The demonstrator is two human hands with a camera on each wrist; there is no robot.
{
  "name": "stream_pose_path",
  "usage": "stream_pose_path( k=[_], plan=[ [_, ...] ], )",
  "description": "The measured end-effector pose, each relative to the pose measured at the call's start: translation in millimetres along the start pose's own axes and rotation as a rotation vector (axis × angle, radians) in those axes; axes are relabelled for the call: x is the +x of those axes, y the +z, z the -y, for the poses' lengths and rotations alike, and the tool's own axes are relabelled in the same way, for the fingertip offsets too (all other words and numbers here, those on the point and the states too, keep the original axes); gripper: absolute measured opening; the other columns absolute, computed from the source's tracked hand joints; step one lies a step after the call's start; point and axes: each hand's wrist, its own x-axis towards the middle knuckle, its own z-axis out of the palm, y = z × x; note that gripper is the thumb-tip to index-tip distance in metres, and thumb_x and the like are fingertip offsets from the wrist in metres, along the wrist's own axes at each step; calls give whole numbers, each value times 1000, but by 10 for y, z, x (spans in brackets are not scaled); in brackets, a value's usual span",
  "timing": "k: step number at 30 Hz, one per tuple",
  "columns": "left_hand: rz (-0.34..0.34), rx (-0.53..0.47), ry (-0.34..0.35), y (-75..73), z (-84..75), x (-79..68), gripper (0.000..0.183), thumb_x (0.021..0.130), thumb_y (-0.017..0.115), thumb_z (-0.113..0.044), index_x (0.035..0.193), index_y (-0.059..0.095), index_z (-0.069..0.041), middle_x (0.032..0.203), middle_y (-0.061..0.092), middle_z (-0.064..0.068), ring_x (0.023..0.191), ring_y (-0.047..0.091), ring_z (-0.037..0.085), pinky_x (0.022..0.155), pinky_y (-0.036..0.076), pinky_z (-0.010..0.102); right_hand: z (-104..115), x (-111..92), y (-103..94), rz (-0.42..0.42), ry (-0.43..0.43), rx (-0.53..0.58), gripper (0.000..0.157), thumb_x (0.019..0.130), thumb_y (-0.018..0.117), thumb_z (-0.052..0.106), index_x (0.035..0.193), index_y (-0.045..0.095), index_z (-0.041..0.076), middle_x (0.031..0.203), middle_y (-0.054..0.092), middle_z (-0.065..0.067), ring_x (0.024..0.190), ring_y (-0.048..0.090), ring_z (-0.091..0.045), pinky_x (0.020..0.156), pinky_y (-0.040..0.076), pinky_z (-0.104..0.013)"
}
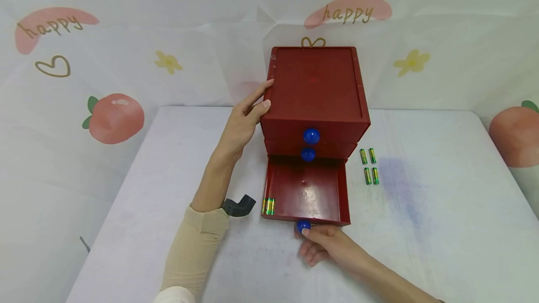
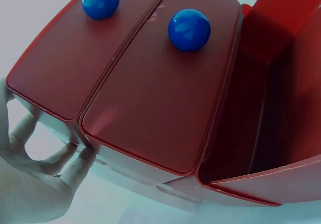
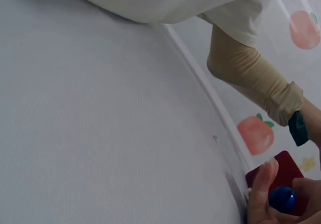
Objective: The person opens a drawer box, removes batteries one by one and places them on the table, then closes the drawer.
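Observation:
A dark red drawer cabinet [image 1: 313, 83] has round blue knobs, and its bottom drawer [image 1: 309, 191] is pulled out. My right hand [image 1: 326, 247] pinches that drawer's blue knob [image 1: 303, 226] between thumb and fingers; in the right wrist view the fingers surround the knob [image 3: 282, 199]. At the cabinet's left side, my left hand [image 1: 242, 123] rests with its fingers extended against the wall and top edge. The left wrist view shows that hand [image 2: 37, 179] beside the two closed upper drawers [image 2: 150, 93]. A few green-and-gold batteries [image 1: 268, 206] lie in the drawer's front left corner.
Several more batteries [image 1: 369, 166] lie in two rows on the white table [image 1: 442, 200], right of the cabinet. A patterned white backdrop [image 1: 219, 36] hangs close behind the cabinet. A dark wrist mount [image 1: 240, 205] sticks out from the left sleeve.

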Motion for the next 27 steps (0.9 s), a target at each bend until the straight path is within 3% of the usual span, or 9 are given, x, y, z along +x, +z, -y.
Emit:
stream_pose_path(
  k=[9, 16, 21, 27],
  plan=[
    [-9, 7, 13, -3, -3, -6, 43, 102, 56, -29, 144, 52, -36, 149, 45, -13, 129, 51, 12, 109, 41, 36, 22, -38, -31, 171, -82, -144, 36, 103, 56, 22, 119, 64, -9, 99, 72, -21, 70, 69, -12, 67, 59, -26],
    [-11, 3, 20, -1, 11, 3, 43, 102, 57, -28, 145, 52, -35, 150, 45, -12, 132, 48, 11, 110, 40, 35, 141, -72, -38, 166, -143, -306, 30, 99, 62, 22, 121, 67, 1, 99, 73, -16, 76, 70, -20, 70, 59, -31],
    [-9, -8, 21, 1, 19, 7, 43, 102, 57, -28, 144, 53, -35, 149, 46, -12, 129, 51, 13, 109, 40, 36, 256, -103, -47, 175, -195, -407, 29, 98, 64, 22, 121, 68, 5, 95, 72, -16, 66, 63, -11, 62, 57, -33],
    [-5, -17, 23, 1, 17, 4, 43, 102, 57, -28, 144, 53, -34, 147, 48, -10, 126, 54, 16, 108, 41, 37, 407, -148, -38, 186, -234, -451, 28, 97, 65, 21, 121, 68, 7, 99, 72, -15, 69, 63, -31, 59, 57, -34]
  ],
)
